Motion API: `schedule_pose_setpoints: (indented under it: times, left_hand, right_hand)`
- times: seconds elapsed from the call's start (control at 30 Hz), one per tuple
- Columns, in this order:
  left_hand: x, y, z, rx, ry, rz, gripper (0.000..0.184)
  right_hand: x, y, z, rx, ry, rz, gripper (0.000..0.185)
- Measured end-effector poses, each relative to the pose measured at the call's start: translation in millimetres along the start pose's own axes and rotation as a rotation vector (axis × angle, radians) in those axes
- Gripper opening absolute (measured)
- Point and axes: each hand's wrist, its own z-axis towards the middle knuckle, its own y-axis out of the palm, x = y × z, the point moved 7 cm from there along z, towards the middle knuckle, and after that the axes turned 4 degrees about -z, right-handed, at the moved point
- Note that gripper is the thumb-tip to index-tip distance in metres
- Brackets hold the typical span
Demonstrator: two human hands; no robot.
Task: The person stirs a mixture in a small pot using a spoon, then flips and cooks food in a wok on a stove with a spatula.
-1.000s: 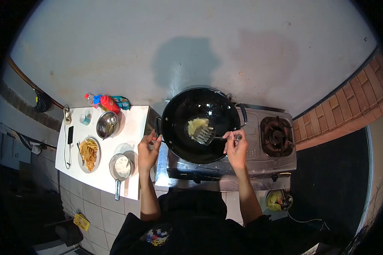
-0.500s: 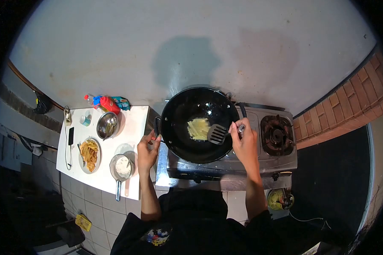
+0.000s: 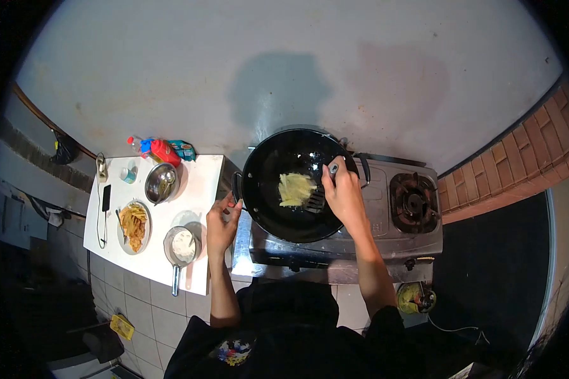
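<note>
A black wok (image 3: 269,218) sits on the left burner of the stove, with pale yellow sticks that look like cut potato (image 3: 294,189) frying in its middle. My right hand (image 3: 344,196) is closed around the handle of a slotted spatula (image 3: 316,202), above the wok's right side. The spatula's blade is down in the pan, touching the right edge of the sticks. At the wok's left loop handle (image 3: 236,186), my left hand (image 3: 221,224) pinches the lower end with thumb and fingers.
To the left, a white table (image 3: 161,252) bears a plate of fried food (image 3: 134,227), a saucepan of white powder (image 3: 183,245), a metal bowl (image 3: 162,183), a phone (image 3: 106,198) and bottles (image 3: 161,151). A bare burner (image 3: 414,203) is at right.
My right hand has moved left and up over the wok, bringing the spatula steeper and against the sticks. My left hand stays by the handle.
</note>
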Motion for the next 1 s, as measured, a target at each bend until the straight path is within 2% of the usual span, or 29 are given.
schedule_pose_setpoints:
  times: [0.17, 0.3, 0.53, 0.57, 0.67, 0.7, 0.83, 0.93, 1.0]
  left_hand:
    - [3, -2, -2, 0.000, -0.047, 0.030, 0.037]
    - [3, -1, -1, 0.024, 0.000, -0.009, 0.037]
    - [0, -1, 0, -0.009, -0.015, 0.066, 0.038]
    - [0, -1, 0, 0.001, -0.004, 0.050, 0.038]
    - [1, -2, 0, 0.003, -0.006, 0.031, 0.037]
    - [0, -3, 0, 0.000, -0.022, 0.026, 0.037]
    - [0, -2, 1, -0.001, 0.001, 0.071, 0.037]
    - [1, -2, 2, 0.004, -0.005, 0.032, 0.037]
    - [2, -3, 1, -0.005, -0.013, 0.025, 0.036]
  right_hand:
    - [1, -15, -2, 0.041, 0.078, 0.087, 0.015]
    - [2, 2, -3, 0.051, -0.013, 0.093, 0.015]
    - [6, -5, -9, 0.084, 0.054, 0.133, 0.014]
    - [13, 4, -9, 0.108, 0.009, 0.178, 0.014]
    - [13, 0, -9, 0.091, 0.060, 0.266, 0.014]
    - [15, -6, -10, 0.068, 0.132, 0.263, 0.014]
    - [26, -1, -12, 0.138, 0.087, 0.174, 0.014]
    - [26, 9, -10, 0.068, 0.100, 0.285, 0.014]
    - [22, -6, -11, 0.144, 0.106, 0.354, 0.013]
